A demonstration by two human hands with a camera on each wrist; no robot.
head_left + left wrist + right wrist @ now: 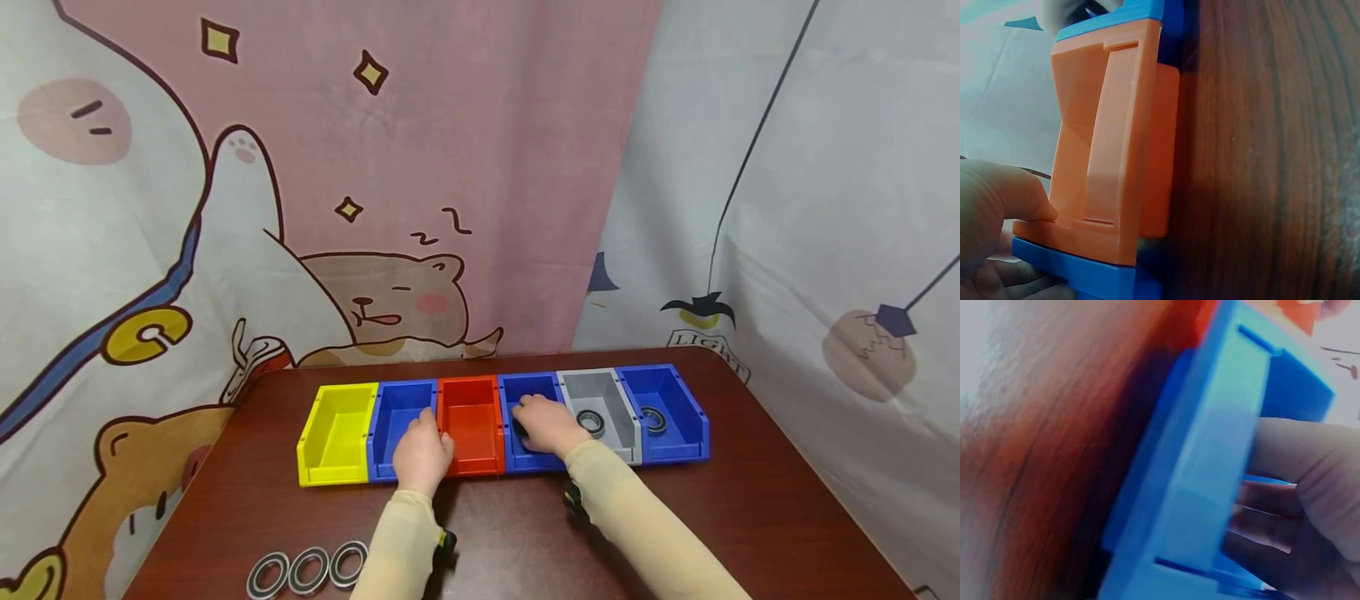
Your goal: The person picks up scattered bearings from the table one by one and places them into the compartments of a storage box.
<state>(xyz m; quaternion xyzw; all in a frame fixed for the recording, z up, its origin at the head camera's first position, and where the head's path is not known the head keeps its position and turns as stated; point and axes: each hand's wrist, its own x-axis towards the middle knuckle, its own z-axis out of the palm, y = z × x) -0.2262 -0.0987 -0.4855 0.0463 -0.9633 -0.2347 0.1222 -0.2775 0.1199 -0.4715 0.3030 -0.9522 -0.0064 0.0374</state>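
A row of joined plastic bins stands on the table. My left hand [422, 456] is at the divider between the left blue bin [384, 454] and the red bin [471, 425]. Its thumb [1032, 203] touches the red bin's side rim in the left wrist view, while the other fingers lie bent on the blue side. My right hand [551, 425] reaches into the middle blue bin [531, 387], fingers curled. A dark bearing edge [519, 428] shows by its fingertips in the head view; the rest is hidden. The right wrist view shows no bearing behind the bin's front wall [1210, 469].
One bearing [591, 423] lies in the grey bin [600, 385], another bearing [653, 420] in the rightmost blue bin [686, 417]. At the left end is a yellow bin [337, 429]. Three bearings [308, 571] lie on the brown table [510, 542] beside the left forearm. A patterned curtain [525, 183] hangs behind.
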